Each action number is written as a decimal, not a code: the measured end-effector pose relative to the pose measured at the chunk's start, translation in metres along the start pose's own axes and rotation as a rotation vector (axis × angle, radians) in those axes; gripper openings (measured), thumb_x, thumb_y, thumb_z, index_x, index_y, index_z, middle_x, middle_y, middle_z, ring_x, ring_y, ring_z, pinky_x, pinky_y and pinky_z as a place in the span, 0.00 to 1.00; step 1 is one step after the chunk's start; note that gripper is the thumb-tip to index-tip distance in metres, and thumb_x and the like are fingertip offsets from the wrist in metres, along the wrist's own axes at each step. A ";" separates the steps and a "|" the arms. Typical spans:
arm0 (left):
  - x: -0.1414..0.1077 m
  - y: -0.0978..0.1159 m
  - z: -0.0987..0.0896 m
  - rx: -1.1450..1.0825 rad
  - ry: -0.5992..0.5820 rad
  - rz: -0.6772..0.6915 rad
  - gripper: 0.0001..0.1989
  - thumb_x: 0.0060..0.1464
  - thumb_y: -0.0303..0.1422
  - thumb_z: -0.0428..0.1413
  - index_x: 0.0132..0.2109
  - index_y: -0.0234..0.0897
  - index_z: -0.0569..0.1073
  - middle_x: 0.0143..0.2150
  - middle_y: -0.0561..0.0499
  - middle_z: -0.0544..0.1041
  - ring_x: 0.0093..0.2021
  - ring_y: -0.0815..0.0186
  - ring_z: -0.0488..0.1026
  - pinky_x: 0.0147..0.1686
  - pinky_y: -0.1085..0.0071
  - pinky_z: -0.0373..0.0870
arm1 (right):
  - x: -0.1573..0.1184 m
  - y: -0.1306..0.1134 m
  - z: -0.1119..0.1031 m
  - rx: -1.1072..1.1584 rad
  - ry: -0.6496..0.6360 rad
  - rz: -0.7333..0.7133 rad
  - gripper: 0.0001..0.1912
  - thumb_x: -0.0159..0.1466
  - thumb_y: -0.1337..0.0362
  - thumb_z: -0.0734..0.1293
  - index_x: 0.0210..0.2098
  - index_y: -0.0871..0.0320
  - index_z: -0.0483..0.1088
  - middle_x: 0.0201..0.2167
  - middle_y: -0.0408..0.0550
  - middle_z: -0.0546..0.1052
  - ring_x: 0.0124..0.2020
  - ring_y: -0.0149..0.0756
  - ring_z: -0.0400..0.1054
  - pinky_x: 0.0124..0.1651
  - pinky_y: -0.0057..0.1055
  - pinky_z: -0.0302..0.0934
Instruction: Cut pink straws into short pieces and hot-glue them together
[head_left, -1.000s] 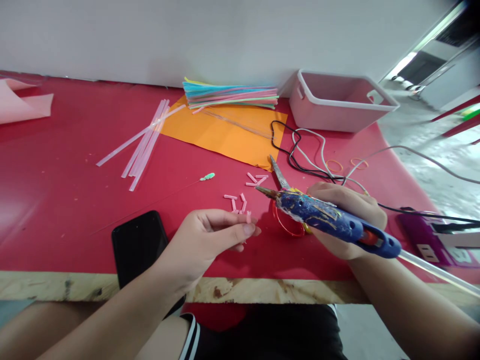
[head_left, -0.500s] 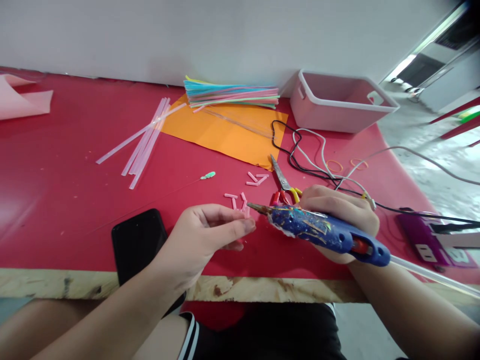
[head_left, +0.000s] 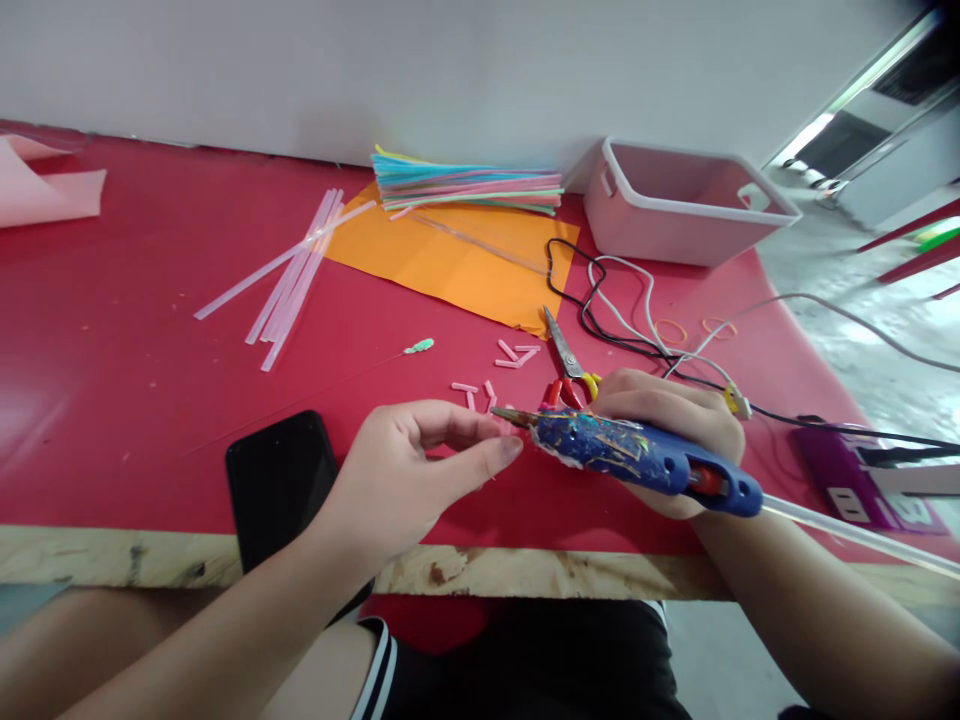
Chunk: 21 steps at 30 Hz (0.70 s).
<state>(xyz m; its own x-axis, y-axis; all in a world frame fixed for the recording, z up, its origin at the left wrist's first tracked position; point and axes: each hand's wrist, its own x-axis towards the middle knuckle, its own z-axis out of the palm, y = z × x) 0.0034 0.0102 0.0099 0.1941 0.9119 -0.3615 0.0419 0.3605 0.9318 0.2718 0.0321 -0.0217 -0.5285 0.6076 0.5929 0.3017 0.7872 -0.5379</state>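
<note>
Glue gun [head_left: 637, 455], clenched in the right hand [head_left: 664, 420], points its nozzle at a pink straw bit pinched in the left hand [head_left: 409, 475] above the worktop [head_left: 112, 400]; hot glue could burn the fingertips [head_left: 504, 450], so close to the tip. Head view counts one scissors [head_left: 564, 362], one phone [head_left: 281, 480], some seven loose pink bits [head_left: 517, 355], two rubber bands [head_left: 669, 330]

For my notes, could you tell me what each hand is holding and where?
Right hand grips the glue gun around its handle. Left hand pinches something hidden.

Bare arms; black shorts [head_left: 540, 660] w/ white stripes.
</note>
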 end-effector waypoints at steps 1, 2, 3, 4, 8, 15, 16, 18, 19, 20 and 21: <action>0.000 -0.001 0.000 -0.014 -0.007 0.013 0.07 0.48 0.37 0.72 0.31 0.40 0.85 0.27 0.54 0.83 0.27 0.74 0.74 0.30 0.80 0.72 | 0.000 0.000 0.000 -0.008 -0.001 0.000 0.15 0.63 0.59 0.69 0.48 0.56 0.74 0.33 0.50 0.77 0.30 0.40 0.72 0.32 0.36 0.69; 0.000 -0.002 0.000 -0.036 -0.013 0.024 0.07 0.49 0.37 0.71 0.32 0.40 0.85 0.28 0.54 0.83 0.27 0.73 0.74 0.30 0.79 0.72 | 0.000 0.000 0.000 -0.016 0.002 0.001 0.15 0.62 0.59 0.69 0.48 0.56 0.74 0.33 0.50 0.77 0.30 0.40 0.72 0.32 0.37 0.69; 0.000 -0.002 0.001 -0.058 -0.016 0.034 0.07 0.49 0.37 0.71 0.32 0.40 0.85 0.29 0.54 0.84 0.27 0.73 0.74 0.30 0.79 0.73 | -0.001 0.001 0.000 -0.024 0.007 0.005 0.15 0.62 0.60 0.70 0.47 0.56 0.75 0.33 0.50 0.77 0.30 0.40 0.72 0.32 0.37 0.68; 0.000 -0.003 0.001 -0.077 -0.017 0.042 0.07 0.50 0.38 0.71 0.33 0.40 0.85 0.30 0.53 0.84 0.27 0.73 0.75 0.30 0.78 0.73 | -0.001 0.001 0.000 -0.028 0.014 0.011 0.15 0.62 0.60 0.70 0.47 0.56 0.75 0.32 0.50 0.76 0.29 0.41 0.72 0.31 0.37 0.68; -0.003 -0.001 0.002 -0.113 0.008 0.052 0.09 0.51 0.39 0.70 0.36 0.38 0.85 0.36 0.50 0.86 0.28 0.71 0.75 0.31 0.76 0.75 | -0.002 0.003 0.000 -0.024 0.050 0.017 0.15 0.61 0.62 0.71 0.47 0.56 0.75 0.31 0.49 0.75 0.28 0.40 0.71 0.29 0.37 0.67; -0.003 -0.002 0.002 -0.237 0.000 0.031 0.05 0.51 0.35 0.70 0.34 0.40 0.85 0.34 0.52 0.85 0.27 0.73 0.75 0.28 0.80 0.73 | 0.001 0.001 0.002 -0.046 0.075 0.012 0.14 0.62 0.61 0.71 0.47 0.54 0.75 0.30 0.48 0.75 0.27 0.39 0.70 0.28 0.36 0.68; -0.003 -0.003 0.001 -0.262 -0.001 0.012 0.04 0.50 0.34 0.71 0.33 0.40 0.85 0.31 0.54 0.84 0.25 0.75 0.74 0.27 0.81 0.72 | 0.002 0.000 0.002 -0.056 0.079 0.009 0.13 0.62 0.61 0.71 0.47 0.54 0.75 0.30 0.48 0.75 0.26 0.39 0.70 0.28 0.36 0.67; -0.001 -0.002 0.001 -0.307 0.000 -0.031 0.05 0.47 0.33 0.72 0.30 0.40 0.84 0.27 0.56 0.81 0.23 0.77 0.73 0.25 0.83 0.70 | 0.003 -0.001 0.003 -0.088 0.099 0.019 0.13 0.61 0.62 0.71 0.46 0.53 0.75 0.29 0.48 0.76 0.26 0.40 0.70 0.28 0.36 0.67; 0.000 -0.001 0.001 -0.326 0.003 -0.052 0.06 0.46 0.33 0.73 0.29 0.40 0.84 0.25 0.57 0.80 0.22 0.77 0.72 0.24 0.83 0.69 | 0.003 -0.002 0.003 -0.107 0.118 0.036 0.13 0.60 0.63 0.72 0.45 0.53 0.75 0.29 0.48 0.76 0.25 0.39 0.70 0.27 0.36 0.66; 0.000 0.000 0.001 -0.342 0.006 -0.069 0.07 0.44 0.33 0.74 0.28 0.39 0.83 0.24 0.57 0.79 0.22 0.77 0.72 0.23 0.84 0.68 | 0.003 -0.002 0.004 -0.123 0.138 0.054 0.13 0.60 0.64 0.72 0.45 0.54 0.76 0.29 0.48 0.76 0.25 0.39 0.70 0.27 0.36 0.66; 0.001 0.001 0.001 -0.354 0.010 -0.082 0.08 0.43 0.33 0.74 0.27 0.39 0.83 0.23 0.57 0.79 0.22 0.76 0.72 0.22 0.84 0.68 | 0.003 -0.002 0.004 -0.134 0.159 0.072 0.13 0.59 0.65 0.72 0.44 0.54 0.76 0.29 0.47 0.76 0.25 0.39 0.70 0.26 0.35 0.65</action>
<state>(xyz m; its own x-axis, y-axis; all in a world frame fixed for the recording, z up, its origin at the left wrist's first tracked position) 0.0048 0.0108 0.0109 0.1940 0.8785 -0.4366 -0.2851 0.4763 0.8318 0.2667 0.0315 -0.0214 -0.3734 0.6632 0.6486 0.4425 0.7419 -0.5038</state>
